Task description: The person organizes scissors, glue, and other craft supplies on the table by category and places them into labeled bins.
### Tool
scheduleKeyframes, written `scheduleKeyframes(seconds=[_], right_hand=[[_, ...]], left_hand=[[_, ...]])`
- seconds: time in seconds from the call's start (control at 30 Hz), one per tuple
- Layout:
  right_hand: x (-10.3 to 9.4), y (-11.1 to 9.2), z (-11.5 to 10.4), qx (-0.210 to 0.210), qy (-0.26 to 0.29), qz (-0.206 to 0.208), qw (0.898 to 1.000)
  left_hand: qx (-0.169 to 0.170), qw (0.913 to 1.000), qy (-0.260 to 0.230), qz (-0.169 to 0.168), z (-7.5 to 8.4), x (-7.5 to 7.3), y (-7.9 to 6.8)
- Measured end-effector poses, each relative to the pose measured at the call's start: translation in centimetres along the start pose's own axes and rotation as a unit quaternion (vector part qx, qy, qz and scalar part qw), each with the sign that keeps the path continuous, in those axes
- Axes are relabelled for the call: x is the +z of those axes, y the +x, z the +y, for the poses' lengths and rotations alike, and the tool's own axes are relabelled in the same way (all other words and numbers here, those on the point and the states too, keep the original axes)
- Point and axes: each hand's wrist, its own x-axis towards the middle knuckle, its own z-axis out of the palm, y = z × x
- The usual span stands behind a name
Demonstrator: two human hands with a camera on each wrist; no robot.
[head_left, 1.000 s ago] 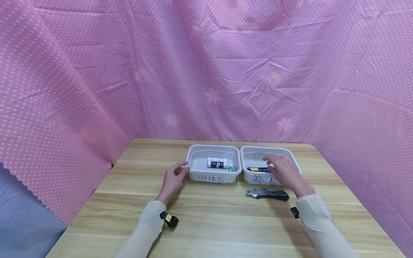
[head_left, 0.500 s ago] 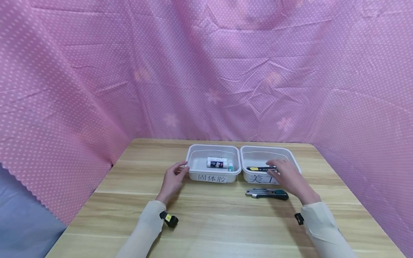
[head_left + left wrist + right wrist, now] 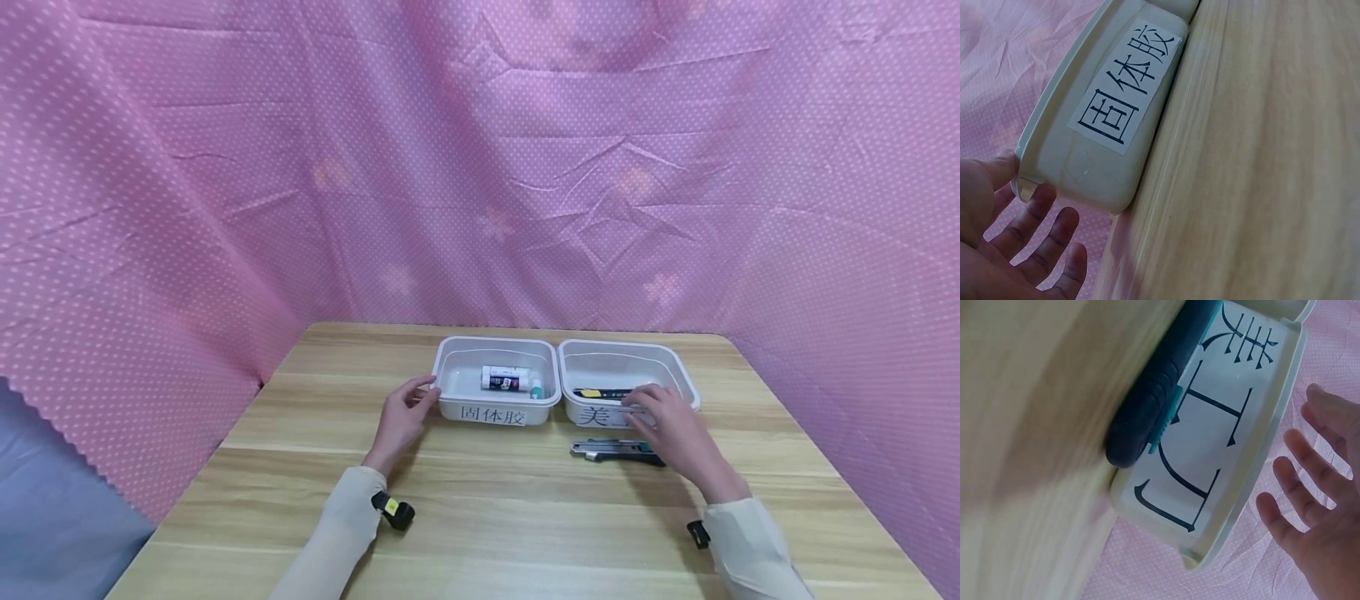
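My left hand [image 3: 401, 423] rests its fingertips on the left rim of the left white bin [image 3: 447, 410], fingers loosely bent in the left wrist view. Inside that bin lie a white-and-black glue stick [image 3: 505, 379] and a smaller stick with a green part [image 3: 536, 390]. My right hand [image 3: 675, 429] hovers over the near edge of the right white bin [image 3: 622, 345], its fingers spread and holding nothing. A yellow-and-black utility knife [image 3: 600, 393] lies in the right bin. In front of it a larger dark utility knife [image 3: 615, 451] lies on the table, partly covered by my right hand.
Both bins stand side by side near the back of the wooden table [image 3: 510, 517], each with a paper label on its front. Behind the table hangs a pink dotted cloth [image 3: 480, 208].
My right hand has drawn back from inside the right bin toward its near rim, over the end of the dark utility knife. The left hand has stayed put.
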Motion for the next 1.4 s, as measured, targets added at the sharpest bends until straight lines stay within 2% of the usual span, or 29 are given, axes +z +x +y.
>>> scheduleKeyframes(seconds=[0.33,0.63,0.9,1.13,1.4], right_hand=[[0.1,-0.5,-0.2,-0.028,-0.002,0.007,1.0],[0.2,-1.4,0.4,-0.018,0.009,-0.066,0.998],[0.2,-1.5,0.9,0.015,0.054,-0.143,0.988],[0.3,-2.0,0.9,0.027,0.066,-0.169,0.983],[0.6,-2.2,0.9,0.021,0.067,-0.188,0.98]], left_hand=[[-0.001,1.0,0.0,0.001,0.1,0.0,0.0],[-0.003,1.0,0.003,0.001,0.0,-0.1,0.0],[0.0,1.0,0.004,-0.001,0.3,-0.1,-0.1],[0.0,1.0,-0.001,-0.003,0.2,-0.2,-0.2],[-0.002,1.0,0.004,-0.001,0.0,-0.2,-0.4]])
